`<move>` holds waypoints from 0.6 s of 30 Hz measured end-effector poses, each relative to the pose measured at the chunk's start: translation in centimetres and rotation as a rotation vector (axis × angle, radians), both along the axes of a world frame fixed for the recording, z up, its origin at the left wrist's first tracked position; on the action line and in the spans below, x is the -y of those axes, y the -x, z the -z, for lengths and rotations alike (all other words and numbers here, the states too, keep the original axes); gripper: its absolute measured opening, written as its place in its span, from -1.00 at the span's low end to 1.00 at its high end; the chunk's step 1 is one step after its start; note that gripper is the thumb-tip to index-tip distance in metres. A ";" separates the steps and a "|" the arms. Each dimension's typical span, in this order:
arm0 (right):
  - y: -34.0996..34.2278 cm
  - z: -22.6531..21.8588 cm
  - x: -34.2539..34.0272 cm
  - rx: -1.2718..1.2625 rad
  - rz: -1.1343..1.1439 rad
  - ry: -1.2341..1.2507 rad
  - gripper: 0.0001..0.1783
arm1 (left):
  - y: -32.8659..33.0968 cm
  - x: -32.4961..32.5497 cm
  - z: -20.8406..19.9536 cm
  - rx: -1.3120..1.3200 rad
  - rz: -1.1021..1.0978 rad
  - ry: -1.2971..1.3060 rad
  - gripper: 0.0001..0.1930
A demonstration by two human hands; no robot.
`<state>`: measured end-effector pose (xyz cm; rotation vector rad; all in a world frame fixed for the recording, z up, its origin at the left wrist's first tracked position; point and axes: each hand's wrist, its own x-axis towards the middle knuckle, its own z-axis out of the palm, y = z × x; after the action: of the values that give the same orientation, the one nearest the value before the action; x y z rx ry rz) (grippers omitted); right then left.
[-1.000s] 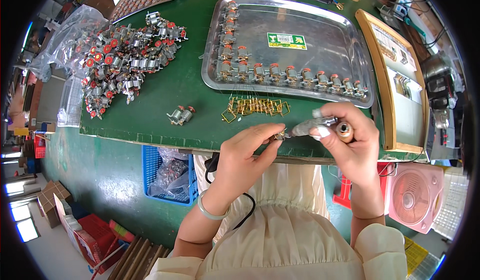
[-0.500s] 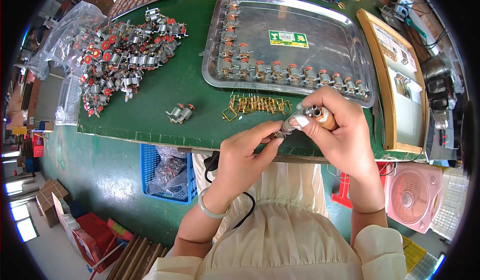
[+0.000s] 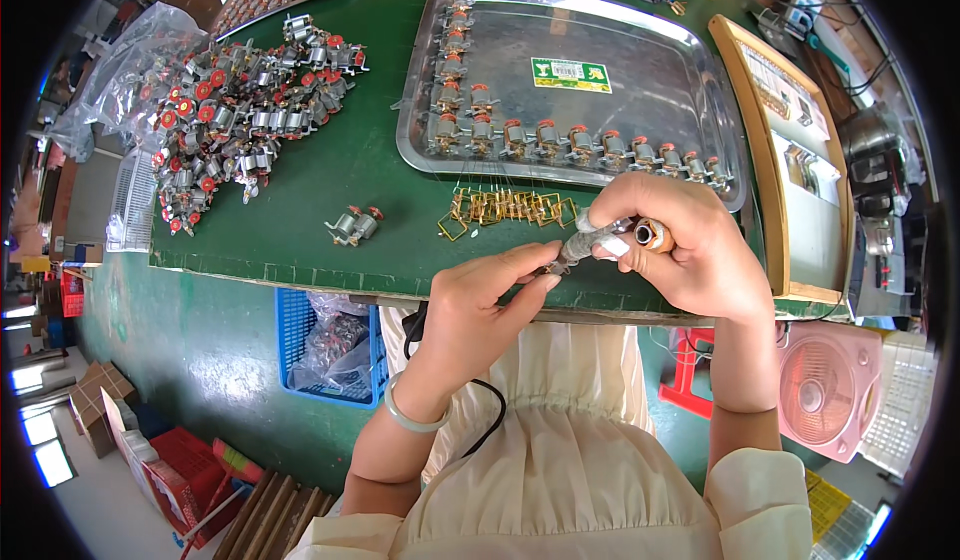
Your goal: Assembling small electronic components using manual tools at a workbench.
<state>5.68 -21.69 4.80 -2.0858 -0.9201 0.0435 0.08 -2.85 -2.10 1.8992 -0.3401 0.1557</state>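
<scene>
My left hand (image 3: 485,305) is closed, its thumb and forefinger pinching a small metal part (image 3: 557,268) that the fingers mostly hide. Against that part works my right hand (image 3: 690,250), wrapped round a wooden-handled tool (image 3: 655,236) with a hollow metal end. A grey covering shows on one right fingertip, touching or close to the part. Just beyond the hands lies a row of bent brass-coloured wire frames (image 3: 510,208) with thin leads. Left of these, a pair of small motors (image 3: 354,225) with red ends sits on the green table (image 3: 400,250).
A metal tray (image 3: 660,75) holds motors lined along its left and near sides. At the left is a large motor heap (image 3: 240,110) beside a plastic bag (image 3: 140,70). A wooden-framed box (image 3: 745,110) stands right. Below are a blue crate (image 3: 297,345) and pink fan (image 3: 825,390).
My right hand has turned slightly, and the hollow end of the tool has swung to the right. My left hand keeps its pinch. The whole view has shifted a little.
</scene>
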 end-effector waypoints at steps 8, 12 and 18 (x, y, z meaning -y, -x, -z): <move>2.3 0.1 2.0 0.093 0.362 0.014 -0.69 | -0.2 0.0 0.6 -0.072 -0.009 0.202 -0.69; 4.4 2.2 3.7 0.176 0.528 0.286 -0.71 | -0.3 0.1 0.4 -0.063 0.006 0.247 -0.66; 4.9 1.4 3.6 0.114 0.538 0.294 -0.71 | -0.1 0.3 0.3 -0.093 0.003 0.291 -0.67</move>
<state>0.77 -25.25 3.35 -2.5705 -0.4061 -0.2376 0.21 -3.11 -2.44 1.6123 -0.2425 0.1083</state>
